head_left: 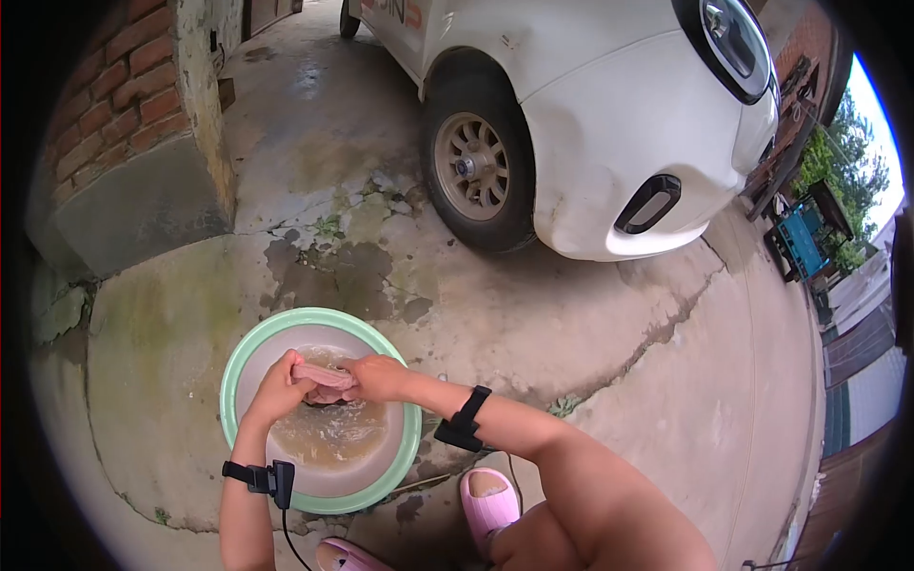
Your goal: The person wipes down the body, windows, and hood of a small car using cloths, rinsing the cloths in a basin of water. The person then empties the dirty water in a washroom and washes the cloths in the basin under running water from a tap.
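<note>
Water (335, 445) is rippling, murky and brown, inside the green-rimmed basin (227, 409) — and over it, near twelve o'clock from the basin's middle, the pink folded piece (326, 377) is stretching between two hands! What it is made of, I'm not managing to tell. The left hand (274, 392), at ten o'clock, is pinching one end, thumb and fingers nearly together. The right hand (379, 378), at two o'clock, is gripping the other end, fingers curling in; the fingertips are hiding, so how hard it is squeezing, I cannot tell. The step in hand is looking like a rinse or rub by hand, I'd judge. And the next move? It is probably calling for a firm hold at both ends — the piece staying above the basin so drips are landing inside. Out at one o'clock, a car wheel (471, 168) is standing well apart; at four, a pink slipper (490, 514) is resting near the rim.
</note>
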The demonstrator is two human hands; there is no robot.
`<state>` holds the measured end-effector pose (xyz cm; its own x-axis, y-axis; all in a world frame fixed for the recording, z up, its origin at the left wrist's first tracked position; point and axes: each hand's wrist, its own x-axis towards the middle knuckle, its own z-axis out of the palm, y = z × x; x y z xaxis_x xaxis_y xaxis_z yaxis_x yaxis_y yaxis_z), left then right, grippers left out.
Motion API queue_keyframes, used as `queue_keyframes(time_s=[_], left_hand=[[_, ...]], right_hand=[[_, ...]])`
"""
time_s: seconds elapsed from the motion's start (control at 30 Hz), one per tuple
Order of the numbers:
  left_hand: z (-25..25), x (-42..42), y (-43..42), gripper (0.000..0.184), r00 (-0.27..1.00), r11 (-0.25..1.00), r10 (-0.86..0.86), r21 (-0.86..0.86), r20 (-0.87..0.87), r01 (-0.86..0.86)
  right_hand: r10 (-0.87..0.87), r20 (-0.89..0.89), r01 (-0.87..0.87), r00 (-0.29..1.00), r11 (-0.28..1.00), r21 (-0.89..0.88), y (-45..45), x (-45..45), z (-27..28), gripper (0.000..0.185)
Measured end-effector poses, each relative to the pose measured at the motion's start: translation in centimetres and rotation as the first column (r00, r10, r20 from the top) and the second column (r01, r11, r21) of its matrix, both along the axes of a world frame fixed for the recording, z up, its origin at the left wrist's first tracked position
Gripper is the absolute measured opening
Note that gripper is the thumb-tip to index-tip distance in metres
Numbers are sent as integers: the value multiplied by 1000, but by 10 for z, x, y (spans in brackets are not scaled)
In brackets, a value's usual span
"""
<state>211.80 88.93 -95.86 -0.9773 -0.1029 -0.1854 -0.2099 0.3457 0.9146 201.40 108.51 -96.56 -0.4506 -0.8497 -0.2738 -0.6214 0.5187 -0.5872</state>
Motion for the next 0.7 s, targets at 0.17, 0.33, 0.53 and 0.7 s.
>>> queue_keyframes(time_s=[0.17,0.33,0.53,0.7], left_hand=[[6,-2,-1,27,963,836,265,484,58,-259],[28,1,20,36,980,932,157,347,-124,-105],[-42,-5,9,43,972,961,-235,155,13,230],[29,9,8,35,951,823,60,524,303,-219]], right_hand=[[-1,50,7,999,992,-125,-13,-9,14,40],[-101,248,89,963,994,61,-14,-17,39,22],[28,34,-23,999,990,-139,-14,-7,49,29],[-31,74,37,997,995,-93,7,-18,24,39]])
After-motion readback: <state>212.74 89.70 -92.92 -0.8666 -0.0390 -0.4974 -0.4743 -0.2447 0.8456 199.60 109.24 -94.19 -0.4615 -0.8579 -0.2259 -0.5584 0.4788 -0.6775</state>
